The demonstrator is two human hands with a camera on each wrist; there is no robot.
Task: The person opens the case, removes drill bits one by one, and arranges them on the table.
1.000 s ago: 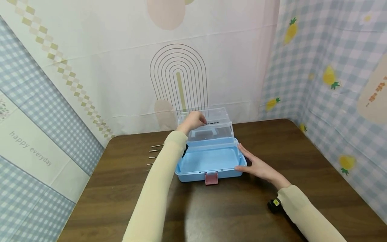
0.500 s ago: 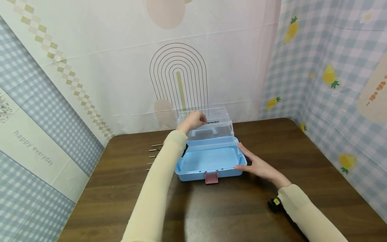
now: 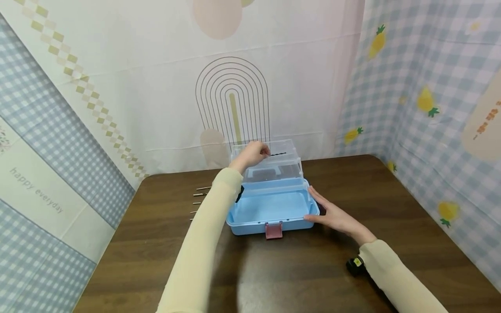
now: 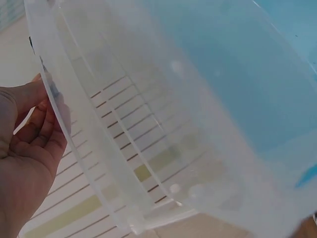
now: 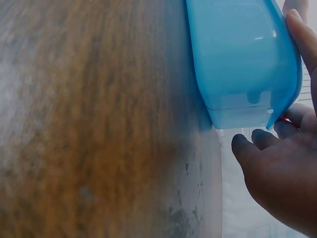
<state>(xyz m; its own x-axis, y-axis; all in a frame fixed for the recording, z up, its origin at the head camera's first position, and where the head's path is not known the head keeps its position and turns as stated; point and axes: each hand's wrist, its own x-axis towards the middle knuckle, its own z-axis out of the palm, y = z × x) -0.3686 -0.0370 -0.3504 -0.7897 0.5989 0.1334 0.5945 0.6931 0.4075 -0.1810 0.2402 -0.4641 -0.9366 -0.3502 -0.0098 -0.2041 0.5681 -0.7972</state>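
Note:
A light blue toolbox [image 3: 270, 208] stands on the table with its clear lid [image 3: 274, 171] raised at the back. My left hand [image 3: 253, 154] pinches a dark, twisted drill bit [image 3: 278, 154] by one end, at the raised lid, with the bit pointing right. In the left wrist view the hand [image 4: 32, 144] is beside the cloudy lid edge [image 4: 72, 144], and the bit shows only dimly through the plastic. My right hand [image 3: 336, 217] holds the toolbox's right end, thumb on the front rim and fingers along the side. A pink latch [image 3: 273, 231] hangs at the front.
Several more drill bits [image 3: 197, 203] lie in a column left of the toolbox, partly covered by my left sleeve [image 3: 205, 243]. The brown table [image 3: 297, 269] meets a patterned cloth backdrop [image 3: 168, 108] behind and at the sides.
My left hand has risen slightly and shifted a little right with the drill bit. The right hand and the toolbox have stayed in place.

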